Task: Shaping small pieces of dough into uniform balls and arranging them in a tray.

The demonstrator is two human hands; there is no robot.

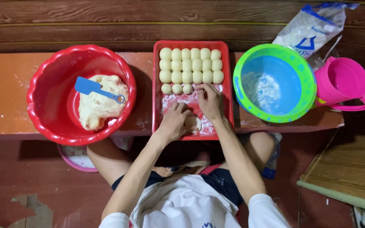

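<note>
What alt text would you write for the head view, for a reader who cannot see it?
Both hands, left hand and right hand, press dough in a floured red tray holding rows of dough balls. A red bowl of dough sits left, a blue-green bowl right.

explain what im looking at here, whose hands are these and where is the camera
The camera sits on a person's head and looks straight down, so both hands are that person's own. The left hand presses a piece of dough on the floured floor of a red tray. The right hand rests beside it, near the rows of dough balls in the tray. To the left, a red bowl holds a dough lump and a blue scraper. To the right are a blue and green bowl, a pink jug and a flour bag.
</note>
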